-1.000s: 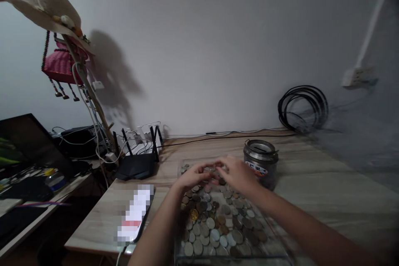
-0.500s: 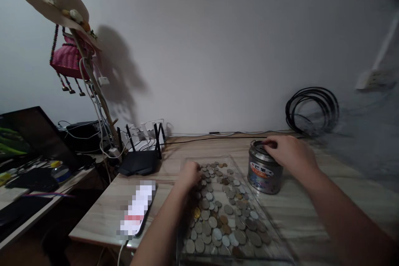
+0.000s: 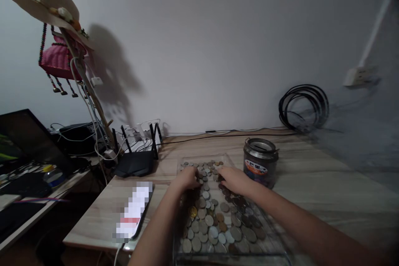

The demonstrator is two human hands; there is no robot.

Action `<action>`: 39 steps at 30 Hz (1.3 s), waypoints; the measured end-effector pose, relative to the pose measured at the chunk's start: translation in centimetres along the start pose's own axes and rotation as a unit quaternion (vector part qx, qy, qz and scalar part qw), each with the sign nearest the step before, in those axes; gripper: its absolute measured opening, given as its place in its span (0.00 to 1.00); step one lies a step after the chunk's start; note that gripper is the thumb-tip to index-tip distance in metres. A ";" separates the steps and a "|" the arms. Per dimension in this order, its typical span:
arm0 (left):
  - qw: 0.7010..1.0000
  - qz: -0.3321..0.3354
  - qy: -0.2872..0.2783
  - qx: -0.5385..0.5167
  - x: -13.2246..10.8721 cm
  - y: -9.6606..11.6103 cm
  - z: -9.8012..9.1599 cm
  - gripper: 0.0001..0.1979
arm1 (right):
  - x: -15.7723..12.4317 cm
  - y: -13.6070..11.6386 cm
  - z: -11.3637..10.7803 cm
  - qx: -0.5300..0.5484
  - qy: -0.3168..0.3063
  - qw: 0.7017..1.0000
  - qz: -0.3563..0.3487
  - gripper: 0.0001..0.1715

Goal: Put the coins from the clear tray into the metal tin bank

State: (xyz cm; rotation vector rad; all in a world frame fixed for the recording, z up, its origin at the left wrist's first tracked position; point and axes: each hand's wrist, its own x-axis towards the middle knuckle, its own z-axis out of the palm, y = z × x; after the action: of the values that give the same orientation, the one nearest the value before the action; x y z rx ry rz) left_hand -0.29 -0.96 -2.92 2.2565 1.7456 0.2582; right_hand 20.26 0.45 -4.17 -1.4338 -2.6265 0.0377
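Note:
A clear shallow tray [image 3: 230, 158] lies on the table with many loose coins [image 3: 207, 219] in it, mostly silver and some brassy. My left hand [image 3: 187, 179] is over the tray's far left part, its fingers curled down at the coins; whatever they hold is hidden. On the other side my right hand [image 3: 235, 179] reaches in, fingertips down by the coins, thumb and forefinger a little apart. Just beyond my right wrist stands a round metal tin [image 3: 260, 162] with a slotted lid, a wire handle and a red-and-white label.
A phone [image 3: 134, 212] with a cable lies left of the tray. Behind it sits a black router [image 3: 135, 163] with upright antennas. A coil of black cable [image 3: 304, 108] leans on the wall. At far left are a monitor [image 3: 31, 141] and a bottle [image 3: 52, 176].
My right hand has left the tin's lid and moved left and down to the coins. My left hand stays by the tray's far left. The view has turned slightly right.

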 end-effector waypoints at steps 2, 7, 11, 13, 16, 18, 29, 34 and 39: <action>1.000 0.006 -0.014 0.004 -0.2 0.2 -0.2 0.11 | 0.6 0.5 0.6 0.011 0.002 1.000 0.000 0.13; 0.998 0.000 -0.039 0.046 -0.2 0.4 -0.4 0.13 | 1.4 1.4 0.6 0.084 -0.016 0.996 0.002 0.10; 0.996 -0.005 -0.066 0.052 -0.2 0.5 -0.7 0.18 | 1.2 1.7 -0.2 0.151 -0.067 0.986 -0.022 0.14; 0.995 -0.001 -0.081 0.052 -0.3 0.6 -1.0 0.18 | 1.1 1.6 -0.5 0.158 -0.089 0.983 -0.032 0.16; 0.994 -0.009 -0.094 0.057 -0.6 0.9 -1.2 0.19 | 1.0 1.6 -0.4 0.140 -0.095 0.985 -0.043 0.15; 0.994 -0.014 -0.092 0.061 -0.8 1.1 -1.3 0.19 | 1.1 1.5 -0.2 0.140 -0.105 0.983 -0.047 0.12; 0.994 -0.017 -0.090 0.060 -0.7 0.5 -0.9 0.11 | 0.8 0.8 0.5 0.213 -0.141 0.965 -0.054 0.19; 0.993 -0.024 -0.080 0.082 -1.1 1.1 -1.1 0.12 | 0.3 -0.4 0.3 0.196 -0.119 0.971 -0.062 0.18; 0.993 -0.026 -0.063 0.097 -1.5 1.6 -1.4 0.12 | -0.4 -1.6 0.3 0.195 -0.157 0.968 -0.036 0.09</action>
State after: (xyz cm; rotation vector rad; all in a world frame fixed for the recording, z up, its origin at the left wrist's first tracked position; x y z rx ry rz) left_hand 0.38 -2.67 -1.06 2.2968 1.8298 -0.0661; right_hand 19.12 -0.73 -4.34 -1.2794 -2.6952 0.7866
